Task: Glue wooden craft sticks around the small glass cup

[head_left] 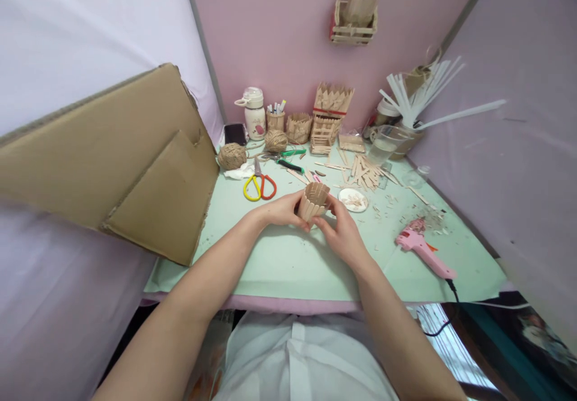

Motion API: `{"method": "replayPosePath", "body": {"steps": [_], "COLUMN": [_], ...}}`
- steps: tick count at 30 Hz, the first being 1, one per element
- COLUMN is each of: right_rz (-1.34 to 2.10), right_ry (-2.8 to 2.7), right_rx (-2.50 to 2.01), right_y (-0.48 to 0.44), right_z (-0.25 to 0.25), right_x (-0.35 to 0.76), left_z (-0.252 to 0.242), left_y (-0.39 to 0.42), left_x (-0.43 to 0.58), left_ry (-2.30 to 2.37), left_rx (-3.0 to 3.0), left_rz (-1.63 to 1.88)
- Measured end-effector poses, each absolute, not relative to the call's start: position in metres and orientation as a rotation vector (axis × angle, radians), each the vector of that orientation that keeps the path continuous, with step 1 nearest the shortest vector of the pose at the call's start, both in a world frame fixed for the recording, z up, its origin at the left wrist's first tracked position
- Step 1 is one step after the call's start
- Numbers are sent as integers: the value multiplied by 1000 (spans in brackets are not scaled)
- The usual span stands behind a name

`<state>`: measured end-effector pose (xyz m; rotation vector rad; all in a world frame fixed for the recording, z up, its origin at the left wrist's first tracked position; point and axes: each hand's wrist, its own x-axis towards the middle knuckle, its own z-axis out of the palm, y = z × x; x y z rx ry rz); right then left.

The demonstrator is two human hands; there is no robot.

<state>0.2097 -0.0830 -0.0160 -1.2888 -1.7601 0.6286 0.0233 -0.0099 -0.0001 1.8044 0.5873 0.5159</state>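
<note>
Between my two hands is a small round cup made of wooden craft sticks [312, 206], its open top tilted so that the inside shows. My left hand [287, 210] grips its left side, with the thumb low at the front. On the right, my right hand [339, 226] holds the cup with the thumb near its base and the fingers along the side. Some fingertips are hidden behind the cup. Just beyond it lie a few loose sticks, and a white dish [353, 200] with wood bits sits close to my right hand.
Scissors [258, 184], pliers [289, 165] and twine balls [232, 156] lie behind my left hand. A pink glue gun [426, 251] rests at right, its cord over the edge. Craft sticks [364, 172] are piled at back right. Cardboard [166, 190] leans at left.
</note>
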Motion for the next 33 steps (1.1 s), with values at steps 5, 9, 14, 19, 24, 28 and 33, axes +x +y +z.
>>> {"method": "replayPosePath", "body": {"steps": [5,9,14,19,24,28,33], "right_rz": [574,558,546,575,570,499,324], "right_ry": [-1759,-1756,-1772,-1740,-1717,-1758,-1856], "right_rx": [-1285,-1293,-1277,-1298,-1310,-1377,-1424], "right_y": [-83,-83,-85,-84,-85,-97,-106], "right_z": [-16,-17,-14,-10,-7,7,40], "right_x": [208,208,208,206,204,211,246], "left_z": [1,2,5,8,9,11,12], "left_y": [-11,-12,-14,-14,-15,-16,-17], "left_x": [23,24,24,23,22,22,23], "left_ry": [642,672,676,727,806,840,882], "left_rx": [1808,1852,1878,1923,1929,1918,1938], "left_rz": [510,513,546,523,488,455,452]}}
